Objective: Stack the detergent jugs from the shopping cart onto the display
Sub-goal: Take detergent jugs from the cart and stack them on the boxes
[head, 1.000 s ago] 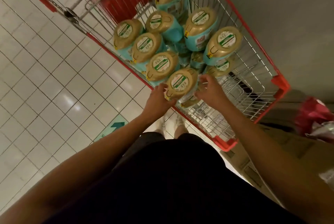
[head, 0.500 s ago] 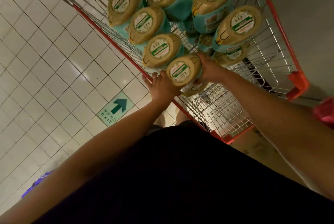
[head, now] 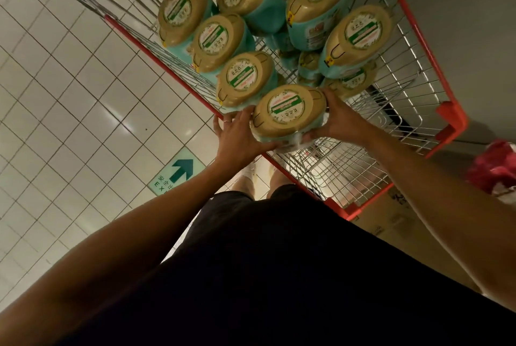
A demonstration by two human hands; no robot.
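Note:
A red-framed wire shopping cart (head: pixel 424 47) holds several teal detergent jugs (head: pixel 354 35) with tan tops and round green-and-white labels. The nearest jug (head: pixel 287 114) hangs over the cart's near left rim, between my two hands. My left hand (head: pixel 240 139) grips its left side and underside. My right hand (head: pixel 337 119) grips its right side, fingers curled round the edge. The display is out of view.
White tiled floor lies to the left, with a green exit arrow sticker (head: pixel 178 172). A grey wall runs along the cart's right side. A red bag (head: pixel 497 169) and a cardboard box (head: pixel 391 220) sit at the right. My dark shorts fill the lower frame.
The jug between my hands has come up and toward me, over the cart's rim. My left hand has closed in under its left side. The view has shifted closer to the cart.

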